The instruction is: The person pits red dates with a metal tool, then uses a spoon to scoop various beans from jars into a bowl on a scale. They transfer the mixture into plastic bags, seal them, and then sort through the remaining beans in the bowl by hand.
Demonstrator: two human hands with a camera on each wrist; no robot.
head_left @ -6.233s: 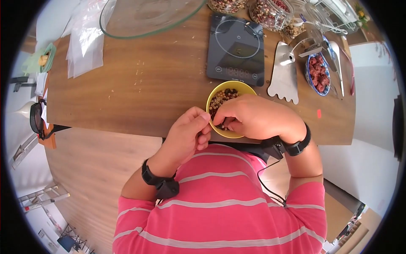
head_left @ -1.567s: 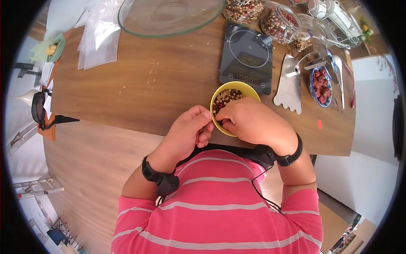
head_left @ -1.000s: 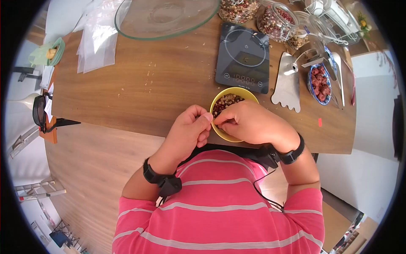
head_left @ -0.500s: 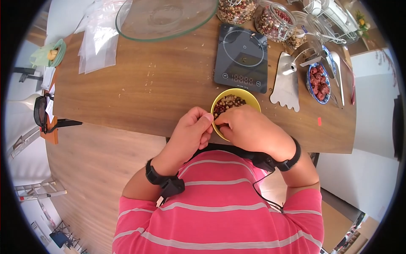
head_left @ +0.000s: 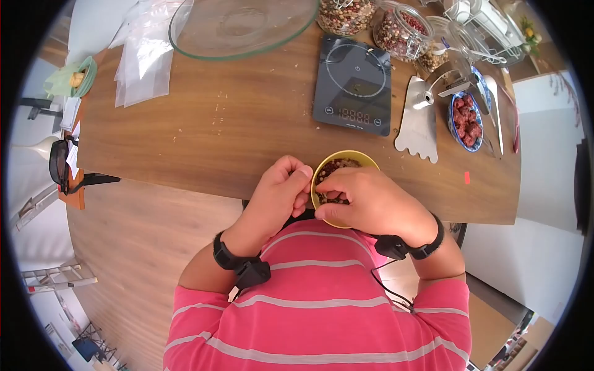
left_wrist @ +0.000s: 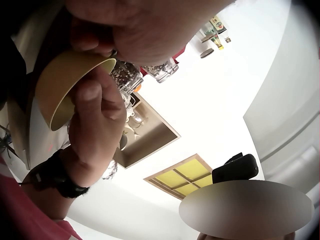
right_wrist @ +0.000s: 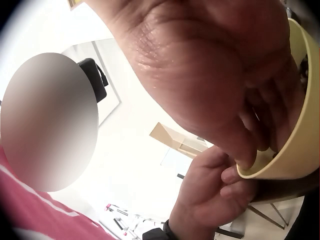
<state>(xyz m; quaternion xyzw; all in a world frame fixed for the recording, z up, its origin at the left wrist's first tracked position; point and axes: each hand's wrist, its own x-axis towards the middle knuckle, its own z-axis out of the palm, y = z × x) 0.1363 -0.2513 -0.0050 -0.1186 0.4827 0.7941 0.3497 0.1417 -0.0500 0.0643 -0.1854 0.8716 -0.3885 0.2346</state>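
Observation:
A yellow bowl (head_left: 317, 167) with small round red, tan and dark grains (head_left: 338, 166) in it sits at the table's near edge. My right hand (head_left: 377, 198) reaches over its right side. Its fingers lie spread among the grains, and the thumb is at the near rim; the wrist view on that side shows the thumb tip (right_wrist: 245, 161) right at the rim. Beside the bowl's left rim is my left hand (head_left: 281, 188), fingers curled and thumb laid against the index finger. Nothing shows between them; the palm's inside is hidden.
Behind the bowl lies a black kitchen scale (head_left: 352, 86). To its right are a metal scraper (head_left: 416, 127) and a blue-and-white dish (head_left: 455, 133) of dark red lumps. Jars of grains (head_left: 402, 34), a glass bowl (head_left: 241, 52) and plastic bags (head_left: 143, 68) stand farther back.
The bowl has shifted toward my body. My right hand has come nearer too, its thumb now spread away from the fingers. The left hand has stayed where it was.

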